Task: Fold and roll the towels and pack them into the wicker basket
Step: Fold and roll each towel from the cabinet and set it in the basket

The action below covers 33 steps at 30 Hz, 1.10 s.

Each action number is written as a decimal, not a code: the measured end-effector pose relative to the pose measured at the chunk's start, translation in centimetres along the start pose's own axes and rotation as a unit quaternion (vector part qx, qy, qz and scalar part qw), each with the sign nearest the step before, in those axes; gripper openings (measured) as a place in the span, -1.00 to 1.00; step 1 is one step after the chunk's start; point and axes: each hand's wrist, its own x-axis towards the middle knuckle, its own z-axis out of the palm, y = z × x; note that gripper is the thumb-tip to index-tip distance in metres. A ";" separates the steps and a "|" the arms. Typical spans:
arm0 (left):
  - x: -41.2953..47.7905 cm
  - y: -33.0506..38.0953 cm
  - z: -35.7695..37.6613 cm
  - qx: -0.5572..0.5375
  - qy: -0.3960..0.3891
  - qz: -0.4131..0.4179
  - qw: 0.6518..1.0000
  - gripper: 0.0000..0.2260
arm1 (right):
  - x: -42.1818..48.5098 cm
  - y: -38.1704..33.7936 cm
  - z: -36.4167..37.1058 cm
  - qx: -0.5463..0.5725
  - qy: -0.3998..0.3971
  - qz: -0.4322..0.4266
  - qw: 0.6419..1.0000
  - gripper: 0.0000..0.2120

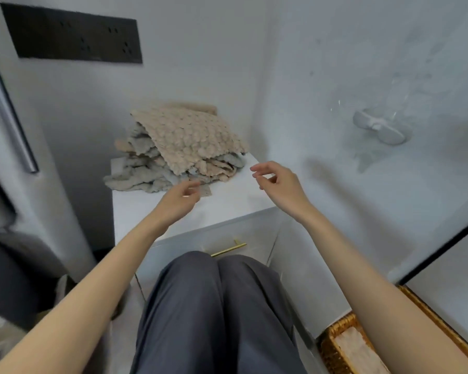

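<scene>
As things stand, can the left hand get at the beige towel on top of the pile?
Probably yes: the left hand hovers empty just before the pile, with nothing between it and the beige towel.

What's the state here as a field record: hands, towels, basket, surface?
surface: white cabinet top
top towel: beige bubble-textured towel, unfolded, on top
below it: grey-blue crumpled towels
left hand: relaxed, grip empty, at the towels' front edge
right hand: loosely curled, grip empty, above the cabinet top
basket: woven wicker basket, low at the right, pale contents unclear
</scene>
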 end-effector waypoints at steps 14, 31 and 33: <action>1.1 -7.6 -4.1 0.392 0.009 -0.023 0.920 -0.68 | 8.1 -4.2 11.0 -0.171 -0.119 -0.164 0.964 -0.75; 2.3 -7.6 -5.1 0.443 -0.020 0.001 0.896 -0.65 | 11.7 -3.2 14.6 -0.285 -0.002 -0.249 0.926 -0.79; 2.3 -7.5 -5.2 0.450 -0.025 -0.002 0.893 -0.64 | 12.0 -4.2 13.5 -0.225 0.041 -0.236 0.945 -0.83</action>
